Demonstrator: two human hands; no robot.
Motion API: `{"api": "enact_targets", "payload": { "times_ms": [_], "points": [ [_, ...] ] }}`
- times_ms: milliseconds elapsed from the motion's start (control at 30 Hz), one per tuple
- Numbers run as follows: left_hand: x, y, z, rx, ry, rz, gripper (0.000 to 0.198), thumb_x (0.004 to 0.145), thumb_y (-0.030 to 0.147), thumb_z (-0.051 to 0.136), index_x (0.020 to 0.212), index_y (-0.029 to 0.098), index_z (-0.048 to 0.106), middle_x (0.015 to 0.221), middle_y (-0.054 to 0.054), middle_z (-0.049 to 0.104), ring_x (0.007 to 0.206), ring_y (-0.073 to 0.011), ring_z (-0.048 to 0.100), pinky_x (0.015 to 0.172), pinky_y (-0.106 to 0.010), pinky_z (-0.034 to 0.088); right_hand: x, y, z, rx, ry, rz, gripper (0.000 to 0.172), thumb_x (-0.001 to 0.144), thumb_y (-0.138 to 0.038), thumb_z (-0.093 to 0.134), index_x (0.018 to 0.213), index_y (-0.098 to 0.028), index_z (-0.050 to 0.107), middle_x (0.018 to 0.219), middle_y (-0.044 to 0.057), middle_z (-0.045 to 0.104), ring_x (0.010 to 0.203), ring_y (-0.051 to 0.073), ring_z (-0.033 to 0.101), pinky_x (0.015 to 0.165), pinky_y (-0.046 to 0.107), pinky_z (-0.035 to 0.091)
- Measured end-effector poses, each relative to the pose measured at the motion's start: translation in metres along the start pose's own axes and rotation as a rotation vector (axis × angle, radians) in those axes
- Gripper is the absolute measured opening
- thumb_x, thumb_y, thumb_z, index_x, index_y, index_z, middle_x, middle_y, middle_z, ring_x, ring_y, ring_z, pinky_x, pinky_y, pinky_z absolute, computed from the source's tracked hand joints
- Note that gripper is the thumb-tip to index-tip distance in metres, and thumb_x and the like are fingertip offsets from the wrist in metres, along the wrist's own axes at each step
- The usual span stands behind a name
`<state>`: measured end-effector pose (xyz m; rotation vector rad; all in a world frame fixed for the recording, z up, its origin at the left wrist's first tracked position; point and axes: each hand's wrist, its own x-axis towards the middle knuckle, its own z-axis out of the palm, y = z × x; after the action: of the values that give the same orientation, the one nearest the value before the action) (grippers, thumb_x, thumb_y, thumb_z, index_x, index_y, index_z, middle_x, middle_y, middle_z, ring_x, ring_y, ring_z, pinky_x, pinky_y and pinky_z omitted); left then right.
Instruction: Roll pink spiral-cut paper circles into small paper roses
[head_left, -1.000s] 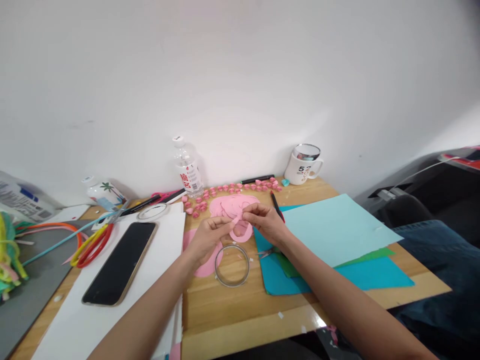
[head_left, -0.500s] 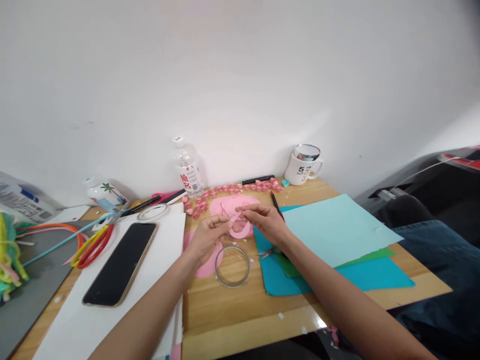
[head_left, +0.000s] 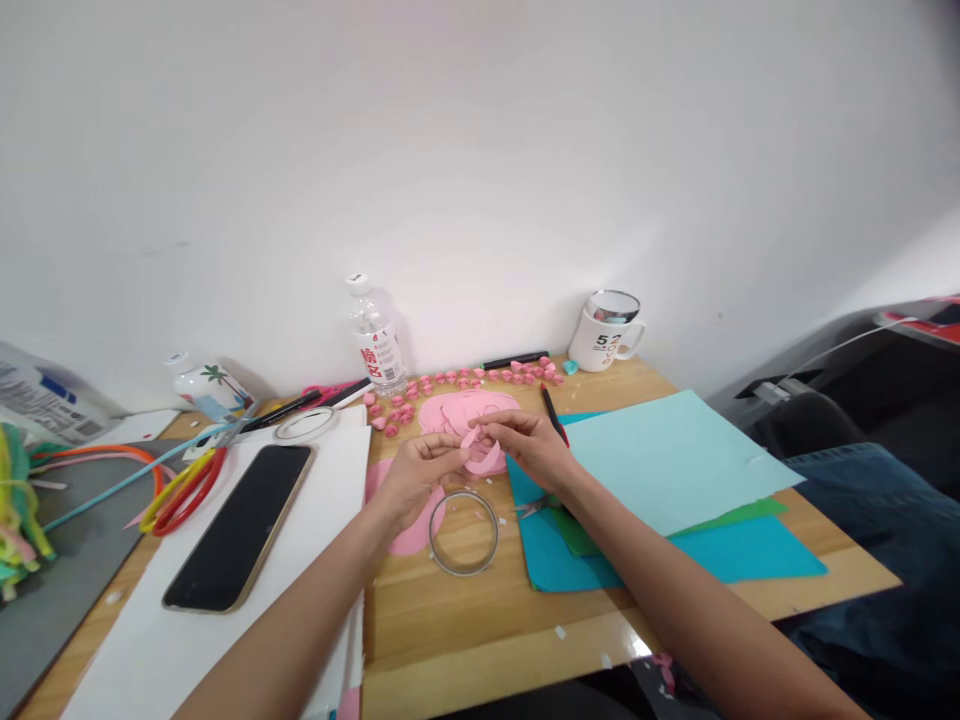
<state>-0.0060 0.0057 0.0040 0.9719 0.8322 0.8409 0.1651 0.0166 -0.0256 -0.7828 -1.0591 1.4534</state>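
Between my two hands is a curled pink paper strip [head_left: 484, 463], bent into a loop. My left hand [head_left: 420, 472] pinches it from the left side. At the upper right of the loop, my right hand [head_left: 529, 440] has its fingertips closed on the strip. Behind them lies a pile of pink paper pieces [head_left: 457, 405], partly covered by my hands. A roll of clear tape [head_left: 464, 572] lies flat on the wooden table [head_left: 442, 640], just below the loop. Small rolled pink paper rosettes [head_left: 450, 377] sit in rows at the back.
On the right, a pale blue sheet [head_left: 675, 450] overlaps green and blue sheets, with scissors [head_left: 534, 507] beside my right wrist. A phone [head_left: 240, 530] rests on white paper at left. A bottle [head_left: 380, 340] and a mug [head_left: 602, 335] stand by the wall.
The fingers of both hands have shifted slightly, and the pink strip now shows a rounder loop between them. The things on the table have stayed in place.
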Motion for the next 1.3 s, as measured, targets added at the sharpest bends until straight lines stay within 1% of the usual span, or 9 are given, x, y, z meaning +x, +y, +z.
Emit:
{"api": "enact_targets", "payload": {
  "times_ms": [67,333,433,567,667,867,1033,1133,1300],
  "points": [
    [0.0007,-0.0008,-0.0008,0.001,0.002,0.005,0.020,0.062,0.019,0.071,0.078,0.010,0.064,0.069,-0.005,0.068,0.057,-0.0140,0.062,0.061,-0.028,0.050,-0.0001,-0.0002,0.0000,-0.009,-0.018,-0.007,0.016,0.063,-0.025,0.070,0.078,-0.018,0.069,0.075,0.002,0.067,0.066,0.011,0.058,0.065,0.024,0.046],
    [-0.0020,-0.0006,-0.0003,0.022,-0.035,-0.007,0.020,0.063,0.018,0.070,0.080,0.010,0.064,0.067,-0.007,0.068,0.058,-0.0138,0.062,0.063,-0.029,0.050,0.0021,0.0060,-0.0039,-0.011,0.039,-0.023,0.018,0.053,-0.020,0.076,0.067,-0.017,0.065,0.061,-0.002,0.063,0.054,0.009,0.056,0.056,0.023,0.045],
    [-0.0019,-0.0004,-0.0001,0.037,-0.033,-0.005,0.019,0.063,0.019,0.070,0.079,0.010,0.064,0.066,-0.006,0.068,0.058,-0.0137,0.062,0.064,-0.029,0.050,0.0024,0.0058,-0.0048,-0.044,0.039,-0.021,0.018,0.057,-0.023,0.074,0.072,-0.017,0.067,0.063,-0.001,0.064,0.057,0.010,0.057,0.058,0.023,0.045],
    [-0.0018,-0.0005,-0.0010,0.060,-0.019,0.007,0.017,0.063,0.018,0.070,0.077,0.011,0.064,0.065,-0.005,0.068,0.057,-0.0127,0.062,0.063,-0.027,0.049,0.0022,0.0050,-0.0045,-0.061,-0.035,-0.010,0.019,0.065,-0.027,0.069,0.080,-0.017,0.068,0.070,0.002,0.066,0.063,0.011,0.059,0.064,0.024,0.046],
    [-0.0019,-0.0005,-0.0015,0.072,-0.019,0.005,0.017,0.062,0.017,0.070,0.078,0.012,0.065,0.065,-0.005,0.067,0.057,-0.0126,0.062,0.063,-0.027,0.049,0.0011,0.0041,-0.0031,-0.054,-0.042,-0.029,0.019,0.064,-0.028,0.069,0.080,-0.018,0.068,0.068,0.001,0.066,0.062,0.011,0.059,0.064,0.024,0.047],
    [-0.0029,-0.0008,-0.0001,0.088,-0.069,0.007,0.023,0.062,0.018,0.071,0.083,0.011,0.066,0.072,-0.006,0.068,0.058,-0.0118,0.061,0.063,-0.026,0.049,-0.0034,-0.0020,0.0026,-0.059,-0.062,-0.005,0.022,0.054,-0.025,0.076,0.071,-0.016,0.064,0.062,0.000,0.064,0.054,0.010,0.058,0.055,0.023,0.047],
    [-0.0038,0.0001,0.0012,0.115,-0.081,-0.003,0.027,0.065,0.022,0.068,0.088,0.010,0.065,0.077,-0.010,0.069,0.062,-0.0150,0.063,0.067,-0.031,0.050,-0.0041,-0.0017,0.0034,-0.084,-0.045,0.009,0.025,0.049,-0.025,0.078,0.065,-0.015,0.062,0.055,-0.002,0.061,0.049,0.008,0.054,0.047,0.019,0.042],
    [-0.0034,0.0005,0.0013,0.108,-0.095,-0.007,0.027,0.066,0.023,0.068,0.088,0.008,0.065,0.075,-0.011,0.069,0.064,-0.0173,0.064,0.068,-0.033,0.050,-0.0038,-0.0011,0.0025,-0.131,-0.071,-0.016,0.024,0.051,-0.029,0.077,0.067,-0.014,0.064,0.055,-0.001,0.060,0.050,0.010,0.054,0.047,0.021,0.042],
    [-0.0027,0.0008,0.0013,0.030,-0.028,-0.035,0.023,0.068,0.031,0.066,0.071,0.009,0.063,0.063,-0.010,0.068,0.062,-0.0202,0.065,0.064,-0.035,0.052,-0.0039,-0.0034,0.0031,-0.242,-0.152,-0.129,0.020,0.063,-0.034,0.069,0.072,-0.016,0.067,0.066,0.002,0.062,0.061,0.012,0.056,0.058,0.024,0.045]
  ]
}}
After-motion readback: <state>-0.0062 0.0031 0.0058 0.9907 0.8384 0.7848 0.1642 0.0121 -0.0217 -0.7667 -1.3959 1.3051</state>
